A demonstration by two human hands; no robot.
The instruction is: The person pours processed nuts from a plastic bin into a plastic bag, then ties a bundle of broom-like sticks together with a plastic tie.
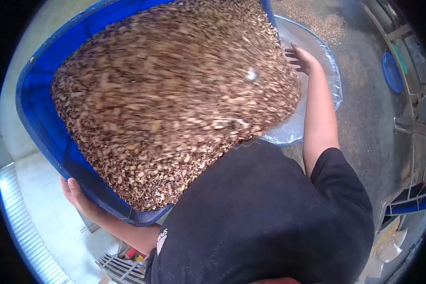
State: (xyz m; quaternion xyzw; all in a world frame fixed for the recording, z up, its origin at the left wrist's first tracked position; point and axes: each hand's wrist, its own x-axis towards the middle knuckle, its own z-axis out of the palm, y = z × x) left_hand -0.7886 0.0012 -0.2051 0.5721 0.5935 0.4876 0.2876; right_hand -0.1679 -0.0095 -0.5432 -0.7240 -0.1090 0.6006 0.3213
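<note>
A large blue plastic tub [40, 106] is tilted in front of me, its opening toward me. Brown and cream flakes [151, 175], like broken nut shells, fill much of it and are blurred by motion. My left hand [75, 193] grips the tub's lower left rim, thumb on the near side and some fingers hidden. Beyond the tub's right side, my right hand [302, 59] has its fingers spread and holds nothing. It is over a round container lined with clear plastic [324, 90]. Flakes at the tub's right edge overhang this container.
Loose flakes [319, 21] lie scattered on the grey floor [359, 109] behind the round container. A blue round basin [392, 72] stands by a frame at the right. A slatted grey rack [120, 269] is at the lower left.
</note>
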